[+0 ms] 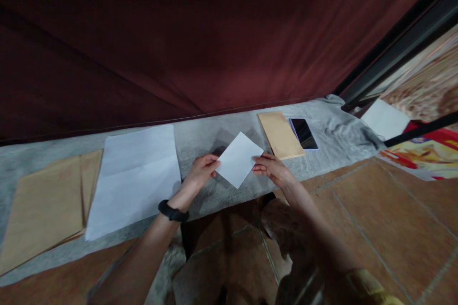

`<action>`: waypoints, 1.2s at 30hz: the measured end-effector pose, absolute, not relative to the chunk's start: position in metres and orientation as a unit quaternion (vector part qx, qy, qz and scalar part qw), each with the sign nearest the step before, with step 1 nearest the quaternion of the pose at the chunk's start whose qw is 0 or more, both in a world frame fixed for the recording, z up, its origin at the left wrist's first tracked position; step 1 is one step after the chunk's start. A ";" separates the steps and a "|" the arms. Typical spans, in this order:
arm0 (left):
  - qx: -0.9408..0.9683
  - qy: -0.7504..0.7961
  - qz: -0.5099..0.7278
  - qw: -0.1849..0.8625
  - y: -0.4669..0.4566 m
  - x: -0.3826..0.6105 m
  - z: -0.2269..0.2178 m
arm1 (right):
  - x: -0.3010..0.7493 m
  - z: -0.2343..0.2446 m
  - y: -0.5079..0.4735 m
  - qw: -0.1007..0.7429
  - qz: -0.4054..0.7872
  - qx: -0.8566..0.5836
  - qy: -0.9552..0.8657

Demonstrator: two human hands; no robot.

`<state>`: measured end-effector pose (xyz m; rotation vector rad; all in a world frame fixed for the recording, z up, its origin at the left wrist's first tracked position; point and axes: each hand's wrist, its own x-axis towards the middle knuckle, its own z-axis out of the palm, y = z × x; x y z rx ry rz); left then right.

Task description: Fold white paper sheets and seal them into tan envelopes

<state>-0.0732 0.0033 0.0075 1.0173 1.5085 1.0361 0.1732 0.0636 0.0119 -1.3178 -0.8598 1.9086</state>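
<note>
A small folded white paper (238, 158) is held just above a grey cloth-covered ledge (200, 139). My left hand (201, 170) pinches its left corner, and a black band sits on that wrist. My right hand (269, 167) pinches the paper's right corner. Both hands have their fingers closed on the paper's edges.
A large white sheet stack (134, 175) lies left of my hands, with brown envelopes (43, 207) further left. A brown envelope (280, 134) and a dark phone (304, 133) lie to the right. A dark red curtain (179, 33) hangs behind. Tiled floor (375, 219) lies in front.
</note>
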 end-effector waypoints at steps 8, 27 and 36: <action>0.365 0.620 0.485 0.496 0.011 -0.077 0.009 | 0.176 0.002 0.066 0.315 0.701 -0.552 -0.324; 0.576 0.703 0.306 0.285 0.002 -0.055 -0.010 | 0.171 -0.002 0.060 0.227 0.559 -0.622 -0.499; 0.771 0.631 0.082 0.026 -0.023 -0.035 -0.004 | 0.175 0.003 0.057 0.146 0.374 -0.639 -0.656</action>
